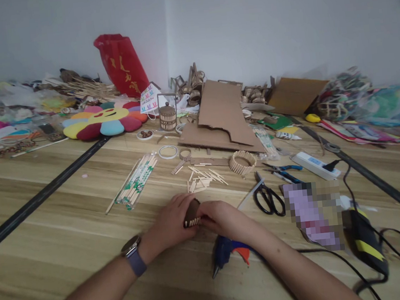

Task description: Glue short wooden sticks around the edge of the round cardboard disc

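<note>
My left hand (173,218), with a watch on its wrist, is wrapped round a small brown cardboard piece (192,211) edged with short wooden sticks. From the other side my right hand (215,217) pinches the same piece; its fingertips are partly hidden. Just beyond my hands lies a loose pile of short sticks (206,177). A blue glue gun (224,251) with an orange trigger rests on the table under my right forearm. Farther off is a ring of sticks (243,164), and a small cardboard ring (185,154) sits beside a cardboard strip (208,161).
Packed sticks (137,182) lie at left. On the right are black scissors (269,200), pliers (286,167), a power strip (316,164) and a black cable (332,252). Cardboard sheets (221,112), a flower cushion (107,119) and a red bag (123,65) stand farther back.
</note>
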Tool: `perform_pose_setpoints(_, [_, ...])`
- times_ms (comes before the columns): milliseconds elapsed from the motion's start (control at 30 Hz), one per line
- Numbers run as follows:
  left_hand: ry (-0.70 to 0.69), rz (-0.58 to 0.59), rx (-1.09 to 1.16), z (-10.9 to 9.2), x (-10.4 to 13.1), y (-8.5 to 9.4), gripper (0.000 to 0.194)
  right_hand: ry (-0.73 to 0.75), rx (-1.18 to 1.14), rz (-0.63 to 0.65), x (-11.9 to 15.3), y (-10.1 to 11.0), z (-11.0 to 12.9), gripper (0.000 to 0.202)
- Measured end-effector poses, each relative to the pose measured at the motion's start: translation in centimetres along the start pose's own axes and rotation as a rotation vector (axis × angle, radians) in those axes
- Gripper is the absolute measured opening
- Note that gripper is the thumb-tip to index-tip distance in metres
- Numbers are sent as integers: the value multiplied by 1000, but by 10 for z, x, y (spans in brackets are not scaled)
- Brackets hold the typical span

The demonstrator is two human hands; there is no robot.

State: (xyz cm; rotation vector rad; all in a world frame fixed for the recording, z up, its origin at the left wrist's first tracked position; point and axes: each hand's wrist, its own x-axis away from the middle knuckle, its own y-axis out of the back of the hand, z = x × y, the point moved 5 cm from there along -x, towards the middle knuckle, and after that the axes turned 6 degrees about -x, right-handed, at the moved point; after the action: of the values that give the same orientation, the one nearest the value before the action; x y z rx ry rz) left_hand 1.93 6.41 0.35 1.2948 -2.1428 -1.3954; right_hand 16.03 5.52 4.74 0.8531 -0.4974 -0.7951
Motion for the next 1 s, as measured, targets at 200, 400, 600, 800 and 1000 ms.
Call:
perform_pose_setpoints(200, [-12,1,-1,-3,0,2,79,89,-3,-6,2,2,4,11])
perform_pose_setpoints(400, [-18,-2,-1,-3,1,2,79,120,37,-2,2,1,4,11])
perform_pose_setpoints(600, [-15,10,-20,-4,1,2,81,120,39,6,2,1,4,9])
perform_pose_setpoints(800, [-12,16,-32,-6,1,3,81,101,48,25,2,3,7,11])
perform_pose_setpoints(1000, [-17,19,-32,-8,1,4,80,91,62,18,2,3,8,9])
